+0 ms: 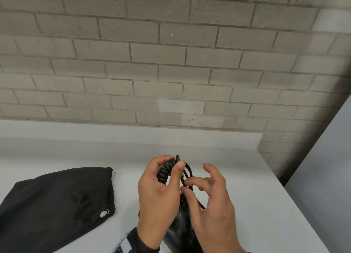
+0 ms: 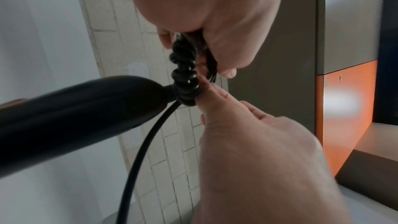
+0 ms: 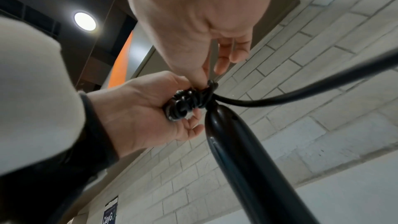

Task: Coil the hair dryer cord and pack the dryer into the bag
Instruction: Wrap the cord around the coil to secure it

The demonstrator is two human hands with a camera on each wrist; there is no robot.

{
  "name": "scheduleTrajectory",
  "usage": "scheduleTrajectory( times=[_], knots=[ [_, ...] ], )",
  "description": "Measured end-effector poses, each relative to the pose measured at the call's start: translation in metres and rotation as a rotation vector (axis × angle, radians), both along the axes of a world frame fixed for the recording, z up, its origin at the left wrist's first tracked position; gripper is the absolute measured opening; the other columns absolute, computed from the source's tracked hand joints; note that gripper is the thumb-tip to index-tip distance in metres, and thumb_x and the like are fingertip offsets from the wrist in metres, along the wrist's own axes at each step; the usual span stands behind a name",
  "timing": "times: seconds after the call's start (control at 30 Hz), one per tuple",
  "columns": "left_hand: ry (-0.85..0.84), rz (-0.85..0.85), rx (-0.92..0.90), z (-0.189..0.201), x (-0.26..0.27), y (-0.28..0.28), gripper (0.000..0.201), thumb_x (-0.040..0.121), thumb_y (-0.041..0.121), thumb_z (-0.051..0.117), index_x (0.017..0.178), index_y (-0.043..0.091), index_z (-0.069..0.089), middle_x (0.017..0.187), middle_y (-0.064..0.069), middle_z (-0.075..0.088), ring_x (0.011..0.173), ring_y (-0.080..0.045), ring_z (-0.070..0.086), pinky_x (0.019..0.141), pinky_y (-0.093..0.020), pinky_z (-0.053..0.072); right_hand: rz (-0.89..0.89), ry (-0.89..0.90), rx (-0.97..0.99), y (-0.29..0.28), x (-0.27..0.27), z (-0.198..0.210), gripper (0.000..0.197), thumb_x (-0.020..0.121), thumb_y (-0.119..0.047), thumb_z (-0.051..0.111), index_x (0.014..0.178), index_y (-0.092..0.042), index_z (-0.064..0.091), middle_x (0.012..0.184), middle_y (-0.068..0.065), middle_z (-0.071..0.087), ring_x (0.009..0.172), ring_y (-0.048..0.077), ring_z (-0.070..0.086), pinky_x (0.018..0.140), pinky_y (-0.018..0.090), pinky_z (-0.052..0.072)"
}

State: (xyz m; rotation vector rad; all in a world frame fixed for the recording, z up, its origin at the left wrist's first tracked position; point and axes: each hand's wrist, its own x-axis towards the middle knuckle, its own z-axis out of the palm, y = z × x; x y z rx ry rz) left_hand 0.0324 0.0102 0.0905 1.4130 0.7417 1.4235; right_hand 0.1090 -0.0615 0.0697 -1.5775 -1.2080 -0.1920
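Over the white counter my left hand grips the black cord's wound coil between thumb and fingers. My right hand pinches a loose strand of cord beside the coil, its other fingers spread. The black hair dryer hangs below both hands, mostly hidden by them. In the left wrist view the coil sits at the end of the dryer handle. In the right wrist view a free length of cord runs off to the right. The black drawstring bag lies flat at the left.
A grey brick wall rises behind the counter's raised back ledge. The counter's right edge runs diagonally toward me, with a drop beyond it. Bare counter shows between the bag and my hands.
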Motion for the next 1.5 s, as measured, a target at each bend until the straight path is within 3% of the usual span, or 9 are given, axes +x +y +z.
scheduleTrajectory(
  times=[0.27, 0.43, 0.67, 0.83, 0.93, 1.1, 1.2, 1.37, 1.5],
  knots=[
    [-0.057, 0.119, 0.072, -0.005, 0.006, -0.004, 0.018, 0.074, 0.035, 0.071, 0.087, 0.023, 0.068, 0.08, 0.019, 0.071, 0.074, -0.001, 0.068, 0.066, -0.007, 0.049, -0.04, -0.007, -0.192, -0.002, -0.008, 0.014, 0.065, 0.086, -0.028, 0.07, 0.136, -0.028, 0.029, 0.085, -0.026, 0.063, 0.1, -0.02, 0.043, 0.085, -0.003, 0.033],
    [-0.057, 0.162, 0.156, -0.01, 0.008, 0.0, 0.016, 0.079, 0.035, 0.076, 0.087, 0.024, 0.068, 0.081, 0.018, 0.071, 0.073, -0.003, 0.069, 0.065, -0.009, 0.051, 0.063, 0.037, -0.379, -0.006, -0.012, 0.028, 0.054, 0.094, -0.034, 0.056, 0.138, -0.035, 0.025, 0.097, -0.024, 0.059, 0.1, 0.0, 0.048, 0.074, 0.008, 0.037],
    [-0.017, 0.159, 0.319, -0.017, 0.007, 0.005, 0.023, 0.08, 0.044, 0.072, 0.095, 0.027, 0.067, 0.084, 0.008, 0.072, 0.077, -0.008, 0.072, 0.069, -0.011, 0.052, 0.209, 0.378, -0.363, -0.008, 0.005, 0.049, 0.036, 0.094, -0.024, 0.061, 0.108, -0.042, 0.032, 0.087, -0.015, 0.068, 0.089, -0.005, 0.06, 0.078, 0.008, 0.044],
    [0.077, 0.143, 0.466, -0.02, 0.004, 0.014, 0.039, 0.089, 0.048, 0.066, 0.12, 0.025, 0.064, 0.089, 0.01, 0.069, 0.077, -0.016, 0.07, 0.07, -0.019, 0.055, 0.353, 0.713, -0.46, -0.009, 0.026, 0.063, 0.038, 0.088, -0.02, 0.07, 0.111, -0.033, 0.044, 0.085, -0.005, 0.073, 0.09, 0.009, 0.067, 0.088, 0.025, 0.047],
    [0.072, 0.061, 0.526, -0.021, 0.002, 0.021, 0.03, 0.092, 0.041, 0.065, 0.116, 0.023, 0.068, 0.088, 0.005, 0.071, 0.079, -0.02, 0.07, 0.069, -0.028, 0.057, 0.42, 0.864, -0.511, -0.007, 0.039, 0.07, 0.037, 0.087, -0.014, 0.07, 0.114, -0.022, 0.046, 0.076, -0.003, 0.072, 0.084, 0.015, 0.069, 0.089, 0.029, 0.045],
    [0.056, -0.065, 0.523, -0.02, 0.0, 0.027, 0.022, 0.092, 0.038, 0.066, 0.104, 0.02, 0.071, 0.091, 0.005, 0.075, 0.082, -0.012, 0.074, 0.073, -0.021, 0.057, 0.726, 1.243, -0.562, 0.001, 0.058, 0.079, 0.01, 0.091, -0.006, 0.061, 0.089, -0.01, 0.052, 0.072, 0.011, 0.06, 0.066, 0.023, 0.059, 0.067, 0.034, 0.052],
    [0.067, -0.081, 0.496, -0.018, 0.004, 0.026, 0.018, 0.088, 0.033, 0.069, 0.103, 0.024, 0.07, 0.085, 0.011, 0.074, 0.077, -0.008, 0.073, 0.072, -0.014, 0.054, 0.753, 1.398, -0.496, 0.004, 0.058, 0.074, 0.009, 0.092, -0.012, 0.057, 0.084, -0.01, 0.053, 0.066, 0.006, 0.05, 0.058, 0.017, 0.051, 0.05, 0.024, 0.037],
    [0.08, -0.037, 0.408, -0.015, 0.006, 0.03, 0.01, 0.086, 0.035, 0.067, 0.093, 0.027, 0.069, 0.08, 0.013, 0.073, 0.072, -0.007, 0.072, 0.07, -0.013, 0.053, 0.716, 1.217, -0.183, -0.004, 0.037, 0.053, 0.037, 0.081, -0.019, 0.076, 0.106, -0.004, 0.053, 0.074, 0.014, 0.06, 0.065, 0.022, 0.057, 0.053, 0.029, 0.047],
    [0.085, -0.016, 0.369, -0.014, 0.007, 0.029, 0.014, 0.087, 0.038, 0.067, 0.086, 0.024, 0.07, 0.076, 0.01, 0.071, 0.069, -0.012, 0.071, 0.067, -0.017, 0.053, 0.488, 0.751, -0.075, -0.011, 0.012, 0.02, 0.051, 0.064, -0.016, 0.086, 0.106, -0.03, 0.061, 0.084, 0.005, 0.07, 0.074, 0.016, 0.064, 0.073, 0.028, 0.055]
  ],
)
